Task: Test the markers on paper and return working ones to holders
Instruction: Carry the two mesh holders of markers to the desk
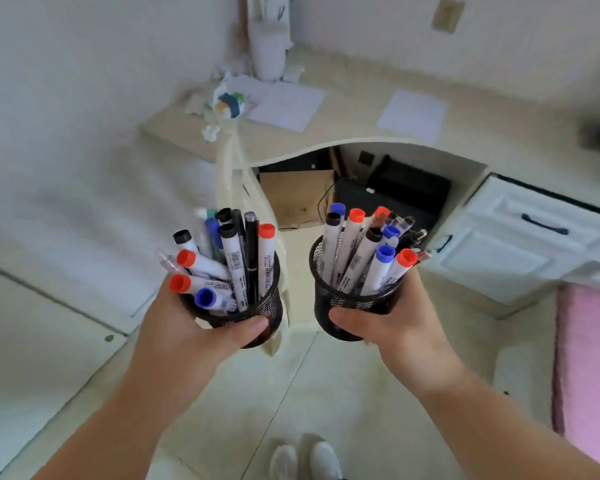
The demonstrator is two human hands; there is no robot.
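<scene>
A pale corner worktop (354, 133) with a curved front edge wraps a white-walled room, its knee recess opening straight ahead of the person standing on the light floor (326, 393). Open floor lies between the person's white shoes (305, 460) and that edge. On the worktop, two sheets of paper (413, 114) lie flat and apart, one toward the corner, one further right; beside the corner sheet sit crumpled papers (222, 105) and a white cylindrical container (269, 50). Under the worktop, the recess holds a cardboard box (298, 197) and black equipment (406, 188); a white drawer unit (520, 237) flanks the recess on the right, a pink cloth (589, 368) nearer still.

Short of the worktop edge, in mid-air, the left hand (194, 334) grips the left holder (257, 306), a black mesh cup, thumb across its wall, fingers curled behind. The right hand (395, 327) grips the right holder (340, 306) likewise. The two cups are held near each other, not touching. Both are packed with markers (236, 268), caps red, blue and black pointing up and fanning outward, barrels roughly upright.
</scene>
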